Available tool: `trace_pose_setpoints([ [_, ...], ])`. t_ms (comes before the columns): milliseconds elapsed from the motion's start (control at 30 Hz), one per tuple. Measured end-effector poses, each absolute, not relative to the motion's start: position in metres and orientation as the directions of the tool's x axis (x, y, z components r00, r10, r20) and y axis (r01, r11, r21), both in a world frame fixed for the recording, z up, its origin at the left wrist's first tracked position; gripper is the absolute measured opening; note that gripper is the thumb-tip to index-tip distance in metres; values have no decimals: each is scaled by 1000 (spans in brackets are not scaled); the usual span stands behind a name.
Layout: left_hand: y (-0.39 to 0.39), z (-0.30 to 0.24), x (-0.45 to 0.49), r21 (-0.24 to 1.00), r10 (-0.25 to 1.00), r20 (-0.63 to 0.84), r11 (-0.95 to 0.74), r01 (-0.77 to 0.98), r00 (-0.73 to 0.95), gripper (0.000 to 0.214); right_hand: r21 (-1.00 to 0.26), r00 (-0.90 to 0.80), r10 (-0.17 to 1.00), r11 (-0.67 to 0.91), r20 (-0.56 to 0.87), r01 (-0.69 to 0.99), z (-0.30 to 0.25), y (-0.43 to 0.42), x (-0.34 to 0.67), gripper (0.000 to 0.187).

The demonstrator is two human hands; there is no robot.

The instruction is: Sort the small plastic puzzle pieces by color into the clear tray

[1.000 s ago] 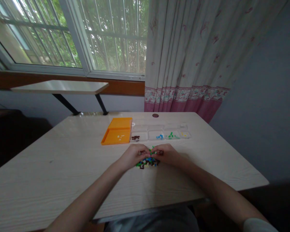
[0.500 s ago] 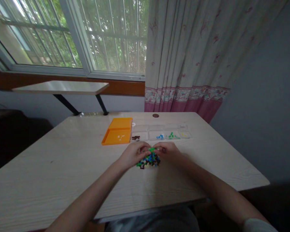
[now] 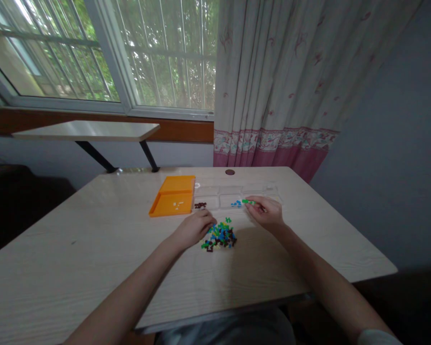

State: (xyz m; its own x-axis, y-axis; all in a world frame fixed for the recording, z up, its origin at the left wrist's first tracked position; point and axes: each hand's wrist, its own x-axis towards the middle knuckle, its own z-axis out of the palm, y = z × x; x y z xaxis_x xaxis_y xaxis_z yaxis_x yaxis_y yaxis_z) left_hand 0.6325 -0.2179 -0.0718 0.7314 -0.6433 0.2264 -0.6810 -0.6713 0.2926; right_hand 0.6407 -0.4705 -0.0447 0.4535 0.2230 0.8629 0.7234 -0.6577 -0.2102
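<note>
Table (image 3: 93, 230) is offering passage along its left and right edges. Pile (image 3: 221, 235) is obstructing the middle; box (image 3: 175, 184) and tray (image 3: 224, 201) are fronting the far edge; forearms (image 3: 136, 282) are crossing the near.

Left hand (image 3: 194, 229): over table's (image 3: 111, 249) middle, palm-down, curled | Right hand (image 3: 267, 213): over table's right half, pinching | Forearms (image 3: 136, 282): two, bare, crossing table's near edge

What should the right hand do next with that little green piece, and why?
Probably lower the green piece into the clear tray, just right of the blue pieces. The right hand seems to pinch it near there, and the blue pieces and brown pieces lie in separate compartments, so colours look kept apart.
</note>
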Motion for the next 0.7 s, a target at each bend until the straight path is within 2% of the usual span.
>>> trace_pose_setpoints([
  [300,-214,-70,628,261,-666,196,-672,-693,720,24,-219,412,179,-626,893,748,-42,-470,638,11],
  [700,-214,-69,627,258,-666,182,-678,-688,724,22,-212,414,189,-632,891,746,-46,-470,640,12],
])
